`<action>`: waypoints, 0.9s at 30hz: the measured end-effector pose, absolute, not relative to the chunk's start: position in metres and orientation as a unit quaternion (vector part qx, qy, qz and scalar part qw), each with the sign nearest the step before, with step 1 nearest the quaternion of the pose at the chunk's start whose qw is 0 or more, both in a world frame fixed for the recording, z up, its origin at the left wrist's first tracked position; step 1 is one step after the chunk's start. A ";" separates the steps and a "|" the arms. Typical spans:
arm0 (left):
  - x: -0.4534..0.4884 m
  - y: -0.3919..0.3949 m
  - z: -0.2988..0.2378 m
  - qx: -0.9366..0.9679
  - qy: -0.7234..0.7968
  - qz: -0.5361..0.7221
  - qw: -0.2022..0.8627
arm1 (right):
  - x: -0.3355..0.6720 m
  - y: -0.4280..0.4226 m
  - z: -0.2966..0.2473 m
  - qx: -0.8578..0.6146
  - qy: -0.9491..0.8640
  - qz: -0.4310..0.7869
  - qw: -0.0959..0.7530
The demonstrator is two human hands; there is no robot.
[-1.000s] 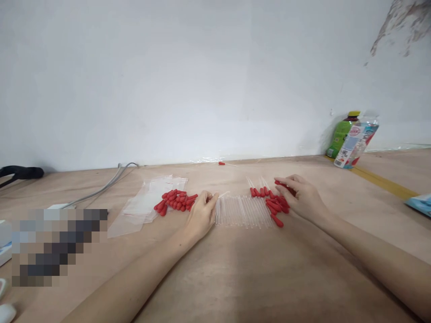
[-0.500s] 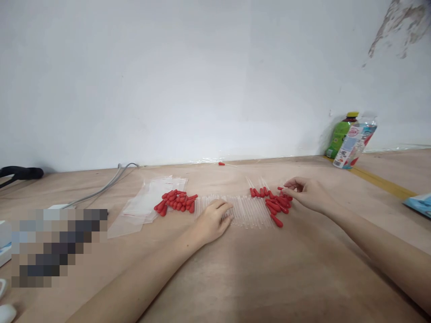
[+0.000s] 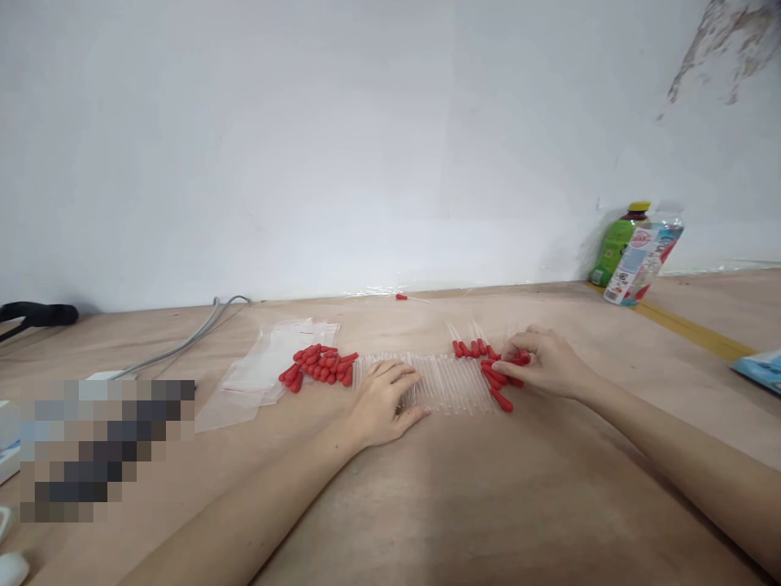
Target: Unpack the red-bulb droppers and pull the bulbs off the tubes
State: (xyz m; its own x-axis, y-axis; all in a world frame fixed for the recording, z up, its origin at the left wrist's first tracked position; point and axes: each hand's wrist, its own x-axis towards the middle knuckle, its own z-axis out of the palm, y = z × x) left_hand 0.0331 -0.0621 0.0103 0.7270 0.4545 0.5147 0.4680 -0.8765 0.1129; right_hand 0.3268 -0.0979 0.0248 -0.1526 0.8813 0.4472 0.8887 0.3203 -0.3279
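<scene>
A row of clear glass tubes (image 3: 451, 381) lies side by side on the brown table (image 3: 464, 505). My left hand (image 3: 383, 400) rests flat on the row's left part with fingers spread. A pile of red rubber bulbs (image 3: 317, 364) lies left of the tubes, and another group of red bulbs (image 3: 497, 382) lies at their right end. There my right hand (image 3: 543, 362) is curled, its fingertips pinched on one of these red bulbs. Several tubes with red bulbs fitted (image 3: 469, 343) lie just behind.
Clear plastic bags (image 3: 268, 370) lie left of the bulbs. A grey cable (image 3: 189, 338) runs to the wall. Two bottles (image 3: 638, 252) lean at the back right. A lone red-capped tube (image 3: 403, 297) lies by the wall. A blurred patch covers the left foreground.
My left hand slid from the tubes' left end onto the row and flattened. My right hand drew back towards me and closed its fingertips on a bulb at the row's right end.
</scene>
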 end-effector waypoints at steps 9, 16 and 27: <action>0.035 -0.060 0.007 -0.925 -0.256 -0.280 0.004 | 0.330 -0.080 0.032 -0.737 -0.631 0.016 0.241; 0.034 -0.063 0.006 -0.911 -0.267 -0.313 0.024 | 0.318 -0.046 0.038 -0.787 -0.600 0.064 0.129; 0.033 -0.064 0.003 -0.903 -0.281 -0.324 0.034 | 0.319 -0.032 0.041 -0.822 -0.543 0.141 0.096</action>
